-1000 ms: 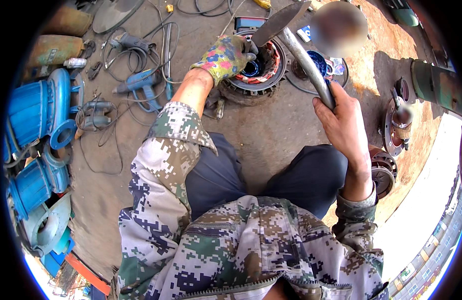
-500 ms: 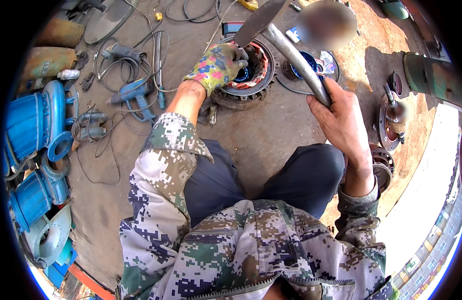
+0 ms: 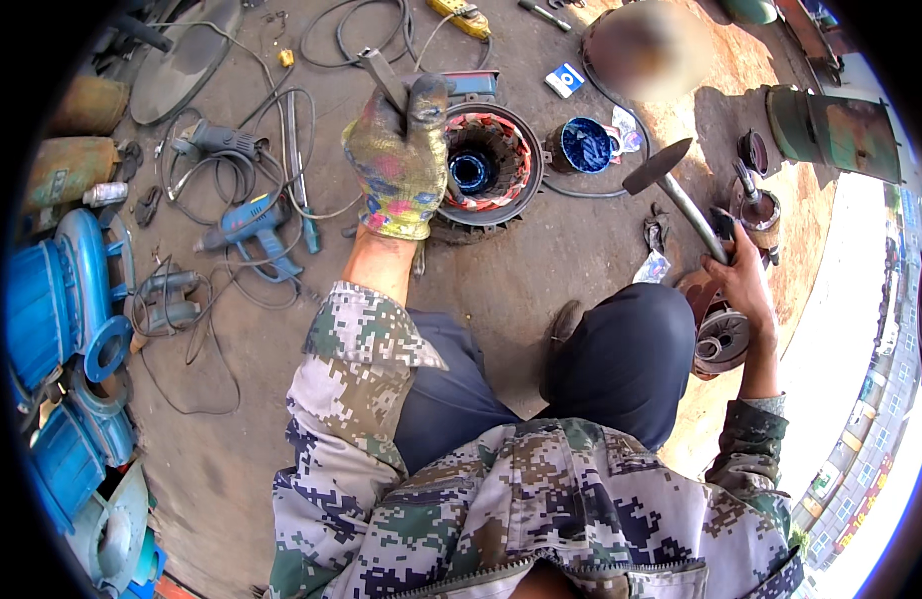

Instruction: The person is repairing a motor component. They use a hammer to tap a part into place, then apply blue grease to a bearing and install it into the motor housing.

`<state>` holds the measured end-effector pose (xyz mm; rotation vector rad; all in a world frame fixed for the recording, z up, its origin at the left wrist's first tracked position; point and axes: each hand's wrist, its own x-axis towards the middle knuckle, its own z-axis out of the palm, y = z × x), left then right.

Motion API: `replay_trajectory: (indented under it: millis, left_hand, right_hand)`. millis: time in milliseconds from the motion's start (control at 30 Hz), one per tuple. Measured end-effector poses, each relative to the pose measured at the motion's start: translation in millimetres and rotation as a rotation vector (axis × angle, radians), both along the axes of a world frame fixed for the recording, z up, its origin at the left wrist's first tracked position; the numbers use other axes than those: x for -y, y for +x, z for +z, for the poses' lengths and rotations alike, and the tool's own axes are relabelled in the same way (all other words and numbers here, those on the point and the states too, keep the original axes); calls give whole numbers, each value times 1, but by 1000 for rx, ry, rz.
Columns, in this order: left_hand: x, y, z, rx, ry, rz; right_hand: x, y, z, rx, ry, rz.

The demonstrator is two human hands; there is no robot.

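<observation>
While the round motor housing (image 3: 537, 163) sits bore-up just right of the nearer, gloved left hand (image 3: 395, 172), the bare right hand (image 3: 746, 278)'s gripping a hammer (image 3: 688, 208) farther right, and the left's wrapped round a metal bar (image 3: 382, 80).

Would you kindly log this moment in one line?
left hand: gloved, holding metal bar; right hand: bare, holding hammer; motor housing: beside left hand

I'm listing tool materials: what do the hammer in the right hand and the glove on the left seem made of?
Hammer head: dull metal, likely steel, from its dark brownish surface.
Handle: smooth bare metal, probably, from its grey sheen.
Glove: apparently matte fabric, from its creases and flowery print; coating unclear.
</observation>
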<state>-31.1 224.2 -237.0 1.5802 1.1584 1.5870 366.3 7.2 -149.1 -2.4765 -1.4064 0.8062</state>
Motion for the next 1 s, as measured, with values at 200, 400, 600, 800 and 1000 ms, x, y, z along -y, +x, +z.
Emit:
replay_trajectory:
  millis: [200,400,600,800,1000]
  left_hand:
    - [3,-33,56,220,-70,58]
    - [25,-136,-4,-614,-436,179]
    - [100,-204,-131,-1264,-816,235]
    - [143,-208,-144,-1460,-1009,108]
    - [71,-169,-93,-1233,-887,50]
  right_hand:
    - [74,30,-185,-319,-14,-129]
    - [68,3,-292,-355,-160,-131]
    - [78,16,-333,60,41,44]
    - [23,8,-259,-283,166,159]
    - [-60,-1,-118,-475,472,273]
